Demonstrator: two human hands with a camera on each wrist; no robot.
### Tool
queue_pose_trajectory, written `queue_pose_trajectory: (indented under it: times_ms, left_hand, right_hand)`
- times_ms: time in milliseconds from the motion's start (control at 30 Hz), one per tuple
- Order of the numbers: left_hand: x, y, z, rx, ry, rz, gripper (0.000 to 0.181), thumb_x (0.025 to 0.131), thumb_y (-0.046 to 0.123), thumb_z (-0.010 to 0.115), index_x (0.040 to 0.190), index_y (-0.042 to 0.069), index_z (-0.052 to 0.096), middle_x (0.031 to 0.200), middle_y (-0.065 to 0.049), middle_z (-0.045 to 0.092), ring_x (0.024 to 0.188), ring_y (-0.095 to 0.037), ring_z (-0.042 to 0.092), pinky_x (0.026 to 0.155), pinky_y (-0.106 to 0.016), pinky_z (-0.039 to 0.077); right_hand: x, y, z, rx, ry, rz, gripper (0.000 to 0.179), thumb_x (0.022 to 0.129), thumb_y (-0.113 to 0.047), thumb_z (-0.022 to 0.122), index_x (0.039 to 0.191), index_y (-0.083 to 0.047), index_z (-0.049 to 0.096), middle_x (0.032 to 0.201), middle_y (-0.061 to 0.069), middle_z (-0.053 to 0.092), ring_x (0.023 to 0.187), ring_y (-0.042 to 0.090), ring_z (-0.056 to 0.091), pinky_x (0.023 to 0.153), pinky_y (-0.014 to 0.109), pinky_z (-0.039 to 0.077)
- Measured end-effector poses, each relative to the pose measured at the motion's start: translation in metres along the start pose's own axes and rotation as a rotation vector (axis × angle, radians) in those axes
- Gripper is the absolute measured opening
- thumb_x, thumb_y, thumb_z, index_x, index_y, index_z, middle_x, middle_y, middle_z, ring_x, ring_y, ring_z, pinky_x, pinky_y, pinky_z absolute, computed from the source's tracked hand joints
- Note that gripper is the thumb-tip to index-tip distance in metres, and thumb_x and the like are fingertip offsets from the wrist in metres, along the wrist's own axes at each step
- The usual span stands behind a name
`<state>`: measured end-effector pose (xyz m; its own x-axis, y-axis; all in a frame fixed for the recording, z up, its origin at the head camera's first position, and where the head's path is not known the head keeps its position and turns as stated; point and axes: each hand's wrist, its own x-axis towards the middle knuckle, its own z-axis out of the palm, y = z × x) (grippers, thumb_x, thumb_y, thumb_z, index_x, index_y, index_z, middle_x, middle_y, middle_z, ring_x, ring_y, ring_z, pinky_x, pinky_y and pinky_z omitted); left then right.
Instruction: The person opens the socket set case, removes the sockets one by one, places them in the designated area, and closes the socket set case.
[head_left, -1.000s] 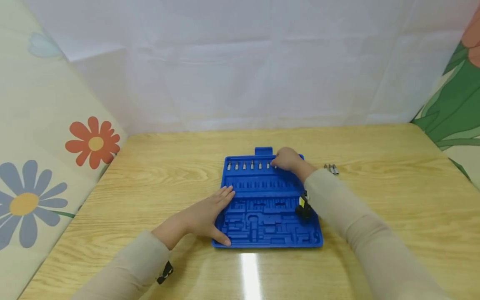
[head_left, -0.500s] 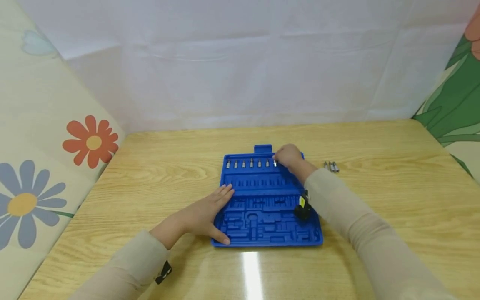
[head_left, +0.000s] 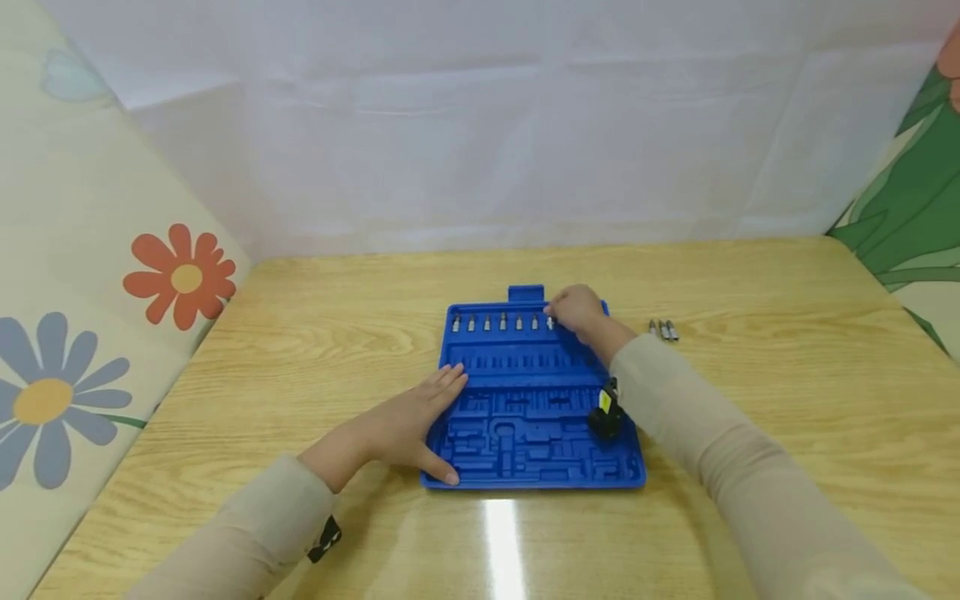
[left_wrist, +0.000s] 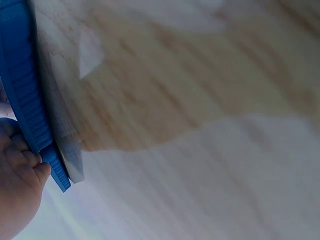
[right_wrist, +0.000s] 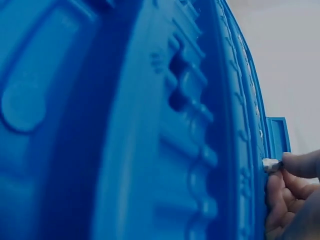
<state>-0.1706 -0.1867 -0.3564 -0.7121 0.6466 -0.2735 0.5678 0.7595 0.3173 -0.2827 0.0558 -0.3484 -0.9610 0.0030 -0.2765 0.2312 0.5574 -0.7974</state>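
A blue plastic tool case [head_left: 517, 482] lies opened flat on the wooden table, with moulded recesses. Several short silver socket bits [head_left: 503, 322] stand in a row in its far section. At the right end of that row, my right hand [head_left: 579, 310] pinches another silver bit [right_wrist: 271, 165] between thumb and fingers. In the right wrist view its knurled end is at the case's slot row, and its dark tip is by the thumb. My left hand [head_left: 412, 421] rests on the case's left edge, fingers extended and thumb on the near left corner.
Three loose bits [head_left: 663, 331] lie on the table right of the case. A latch tab [head_left: 527, 293] sticks out from the case's far edge. A white sheet [head_left: 480, 125] hangs behind the table [head_left: 322, 333], with flower-patterned panels at both sides.
My right fingers have shifted slightly at the row's right end, and the bit beneath them shows more clearly. The left hand stays on the case edge.
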Motion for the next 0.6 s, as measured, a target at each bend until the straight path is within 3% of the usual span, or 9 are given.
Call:
queue_pose_trajectory:
  times_ms: [133, 233, 333, 367, 433, 567, 600]
  left_hand:
    - [-0.001, 0.001, 0.000, 0.004, 0.002, -0.006, 0.120, 0.054, 0.071, 0.057, 0.138, 0.002, 0.007, 0.143, -0.011, 0.000, 0.129, -0.024, -0.002, 0.102, -0.038, 0.011]
    - [0.000, 0.002, -0.002, 0.007, -0.002, -0.005, 0.119, 0.054, 0.071, 0.057, 0.138, 0.002, 0.007, 0.143, -0.011, 0.000, 0.129, -0.023, -0.002, 0.102, -0.038, 0.011]
    - [0.001, 0.003, -0.003, 0.011, -0.005, -0.001, 0.119, 0.055, 0.070, 0.058, 0.138, 0.002, 0.007, 0.143, -0.011, 0.000, 0.129, -0.023, -0.002, 0.103, -0.037, 0.010]
    - [0.001, 0.003, -0.004, 0.012, -0.007, -0.003, 0.118, 0.055, 0.070, 0.058, 0.138, 0.002, 0.007, 0.143, -0.010, 0.000, 0.129, -0.022, -0.003, 0.103, -0.037, 0.010]
    - [0.002, 0.004, -0.005, 0.014, -0.011, -0.011, 0.118, 0.055, 0.069, 0.059, 0.138, 0.003, 0.007, 0.143, -0.010, 0.000, 0.129, -0.022, -0.003, 0.103, -0.036, 0.010]
    - [0.000, 0.003, -0.005, 0.012, -0.026, -0.020, 0.118, 0.055, 0.069, 0.059, 0.138, 0.003, 0.007, 0.143, -0.010, -0.001, 0.129, -0.022, -0.003, 0.103, -0.036, 0.010]
    - [0.000, 0.003, -0.005, 0.010, -0.029, -0.020, 0.118, 0.055, 0.069, 0.058, 0.138, 0.003, 0.007, 0.143, -0.010, -0.001, 0.129, -0.023, -0.003, 0.102, -0.036, 0.010]
  right_hand:
    - [0.013, 0.011, 0.006, 0.057, 0.012, -0.003, 0.018, 0.084, -0.009, 0.055, 0.098, 0.002, 0.060, 0.095, 0.009, 0.056, 0.080, 0.018, 0.048, 0.066, 0.029, 0.043]
    - [0.066, 0.048, 0.017, 0.120, 0.046, -0.064, 0.012, 0.080, -0.011, 0.061, 0.086, -0.001, 0.062, 0.081, 0.006, 0.057, 0.070, 0.017, 0.051, 0.056, 0.029, 0.044]
    - [0.115, 0.078, 0.023, 0.202, 0.010, -0.061, 0.016, 0.080, -0.014, 0.061, 0.090, -0.001, 0.063, 0.082, 0.008, 0.059, 0.073, 0.020, 0.053, 0.063, 0.032, 0.045]
    - [0.129, 0.087, 0.024, 0.243, -0.003, -0.091, 0.017, 0.079, -0.016, 0.063, 0.087, 0.000, 0.064, 0.078, 0.009, 0.059, 0.070, 0.019, 0.054, 0.059, 0.031, 0.044]
    - [0.108, 0.073, 0.016, 0.267, -0.055, -0.051, 0.023, 0.082, -0.016, 0.060, 0.097, 0.000, 0.061, 0.088, 0.011, 0.059, 0.081, 0.022, 0.054, 0.072, 0.033, 0.044]
    - [0.037, 0.032, -0.007, 0.263, -0.127, -0.062, 0.027, 0.085, -0.013, 0.054, 0.107, 0.004, 0.054, 0.099, 0.014, 0.056, 0.090, 0.023, 0.052, 0.080, 0.033, 0.042]
    - [0.019, 0.021, -0.013, 0.238, -0.138, -0.032, 0.029, 0.087, -0.011, 0.050, 0.112, 0.005, 0.050, 0.104, 0.015, 0.054, 0.095, 0.025, 0.050, 0.086, 0.035, 0.039]
